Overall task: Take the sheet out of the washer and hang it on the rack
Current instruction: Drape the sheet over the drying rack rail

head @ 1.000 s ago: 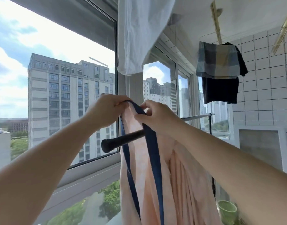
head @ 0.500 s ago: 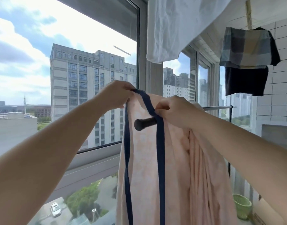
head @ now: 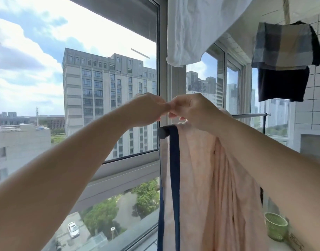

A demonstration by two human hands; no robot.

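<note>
Centre frame: the sheet [head: 200, 178] is draping over the rack bar [head: 163, 132]. Your left hand [head: 146, 107] and right hand [head: 193, 109] are meeting above it; whether they are pinching cloth is unclear. Bunched near the bar's end, it could slide off.

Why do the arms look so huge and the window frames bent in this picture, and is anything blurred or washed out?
Head view: the wide-angle lens swells the near forearms and bows the window frame; bright daylight behind leaves the left hand and right hand slightly soft and shaded; the pink sheet on the rail stays fairly sharp.
</note>
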